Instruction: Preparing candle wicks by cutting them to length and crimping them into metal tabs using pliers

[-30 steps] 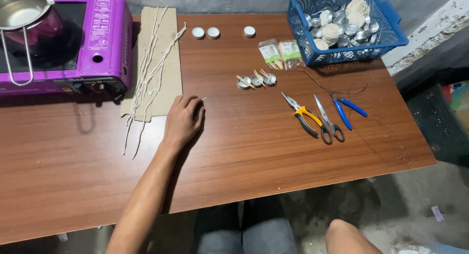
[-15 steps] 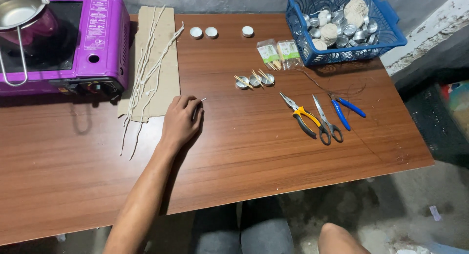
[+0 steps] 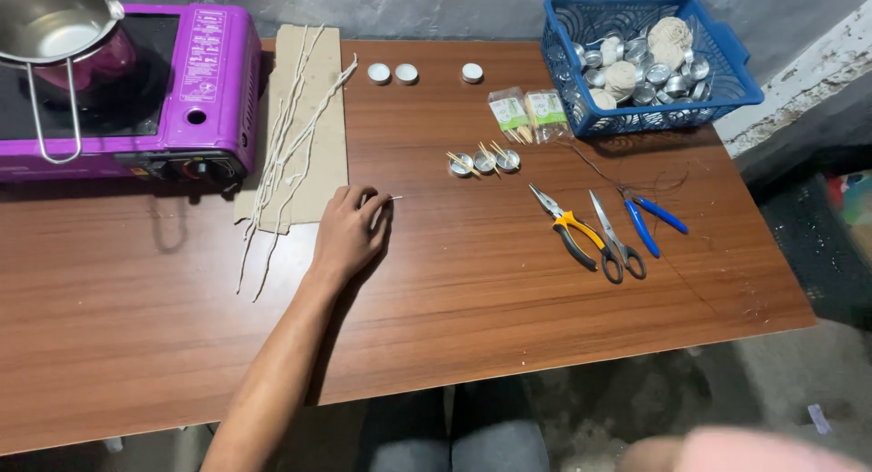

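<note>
1. Wick piece [image 3: 392, 198]: a short pale stick pokes out from under the left hand [image 3: 350, 234], which lies palm-down on the table [image 3: 509, 308], fingers curled and pressing it flat to the wood just right of the cardboard [image 3: 320, 109].
2. Long wicks [image 3: 286, 145] lie side by side on that cardboard, seemingly to keep wax off the table.
3. Three small cups [image 3: 483, 161] with sticks laid across them sit mid-table; the sticks probably centre a wick.
4. Pliers [image 3: 572, 231], scissors [image 3: 618, 240] and a blue tool [image 3: 649, 219] lie together, within reach.
5. Basket [image 3: 718, 99] keeps spare cups and string balls at the far corner.
6. Right hand: only a blurred shape at the bottom edge, so I cannot tell its state.
7. Stove [image 3: 204, 90] and pan [image 3: 50, 18] are cut off at the left.
</note>
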